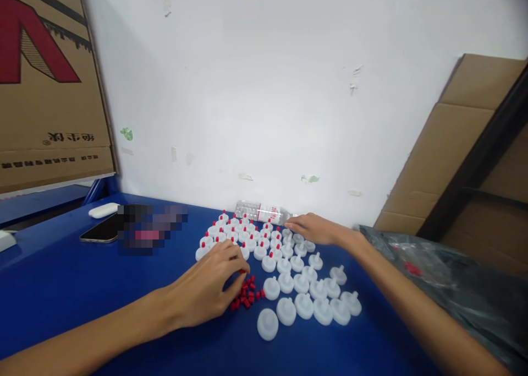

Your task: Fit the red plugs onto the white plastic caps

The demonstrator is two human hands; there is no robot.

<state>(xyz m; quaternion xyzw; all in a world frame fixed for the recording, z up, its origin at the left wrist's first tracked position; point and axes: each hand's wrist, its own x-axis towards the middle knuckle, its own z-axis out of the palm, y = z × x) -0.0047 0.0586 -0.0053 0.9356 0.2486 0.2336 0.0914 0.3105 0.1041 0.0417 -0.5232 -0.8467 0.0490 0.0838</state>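
My left hand point(212, 281) is bent over a small pile of red caps point(247, 294), with thumb and forefinger curled together around a red cap that shows beneath the fingertip. My right hand point(315, 230) reaches to the far side of the group, its fingers close together by the white spouted lids point(300, 249); what they hold, if anything, is hidden. Toward the left, many white lids carry red caps on their spouts point(243, 234). The nearer and right-hand lids point(304, 305) have bare spouts. One lid point(268, 325) lies closest to me.
A clear plastic bottle point(262, 212) lies on its side against the wall. On the blue table point(82, 288) are a phone point(101, 228) and a white case point(104, 210). Dark plastic sheeting point(462, 293) is at right; cardboard point(49, 112) stands at left.
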